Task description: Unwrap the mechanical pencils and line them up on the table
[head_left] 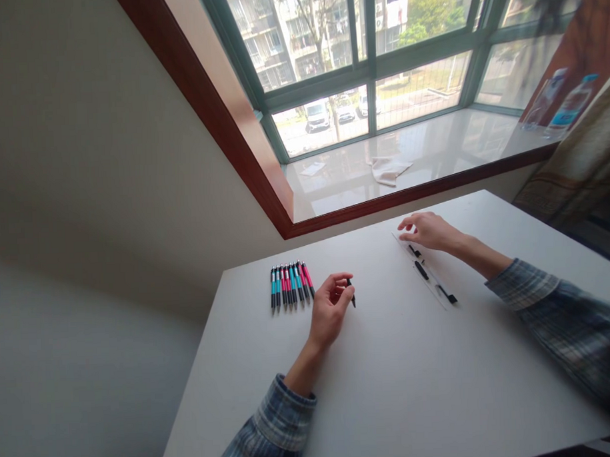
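Observation:
My left hand (330, 309) is closed around a black pen barrel (353, 299), its pointed end hanging down just above or at the white table (390, 385). To its left lies a neat row of pens (291, 285), several of them, with blue or pink-red bodies and black grips. Over the table's far right side, my right hand (428, 231) has thumb and fingers apart, close to thin pen refills (433, 275). Among these lie a small black clip piece (414, 251), a black pen part (421, 270) and another black clip piece (451, 298).
Behind the table is a brown-framed window ledge (343, 187) carrying a crumpled cloth (390, 171) and a white paper piece (313, 169). A plastic bottle (573, 106) stands at the ledge's right end, near a curtain (577, 159). A wall (109, 228) borders the left.

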### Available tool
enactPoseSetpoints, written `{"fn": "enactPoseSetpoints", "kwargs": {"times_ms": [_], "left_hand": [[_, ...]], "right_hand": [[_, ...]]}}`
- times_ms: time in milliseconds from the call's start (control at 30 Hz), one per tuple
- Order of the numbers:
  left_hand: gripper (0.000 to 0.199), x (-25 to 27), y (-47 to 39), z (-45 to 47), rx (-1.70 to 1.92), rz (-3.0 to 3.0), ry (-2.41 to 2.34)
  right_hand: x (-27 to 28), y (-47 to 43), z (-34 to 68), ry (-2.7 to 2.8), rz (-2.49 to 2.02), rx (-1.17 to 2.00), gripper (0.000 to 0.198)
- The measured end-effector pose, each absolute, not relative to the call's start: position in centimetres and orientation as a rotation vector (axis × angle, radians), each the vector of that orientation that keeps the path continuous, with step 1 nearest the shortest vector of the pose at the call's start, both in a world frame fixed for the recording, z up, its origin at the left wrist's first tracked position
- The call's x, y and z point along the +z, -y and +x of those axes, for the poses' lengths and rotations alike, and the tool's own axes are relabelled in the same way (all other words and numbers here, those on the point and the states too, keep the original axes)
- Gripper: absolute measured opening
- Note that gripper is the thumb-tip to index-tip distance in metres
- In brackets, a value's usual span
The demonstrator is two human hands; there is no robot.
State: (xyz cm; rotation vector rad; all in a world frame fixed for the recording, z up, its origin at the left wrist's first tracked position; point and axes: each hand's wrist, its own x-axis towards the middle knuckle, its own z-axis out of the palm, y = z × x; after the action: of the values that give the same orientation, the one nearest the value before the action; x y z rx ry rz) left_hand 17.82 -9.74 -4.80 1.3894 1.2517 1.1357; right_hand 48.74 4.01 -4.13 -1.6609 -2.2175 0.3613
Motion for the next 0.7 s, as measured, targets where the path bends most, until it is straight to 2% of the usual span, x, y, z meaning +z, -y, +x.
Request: {"fn": "enactPoseSetpoints", "kwargs": {"times_ms": [400,700], "left_hand": [[0.025,-4.0,9.8,17.6,1.124,1.398,-1.242],[0.023,-4.1,9.9,17.1,1.109,1.405,-1.242]], "right_hand": [[-3.2,-3.4,47.7,2.221,-1.749,0.281,0.019],[-2.5,-3.5,48.0,2.071,-1.811,0.464,0.014]]}}
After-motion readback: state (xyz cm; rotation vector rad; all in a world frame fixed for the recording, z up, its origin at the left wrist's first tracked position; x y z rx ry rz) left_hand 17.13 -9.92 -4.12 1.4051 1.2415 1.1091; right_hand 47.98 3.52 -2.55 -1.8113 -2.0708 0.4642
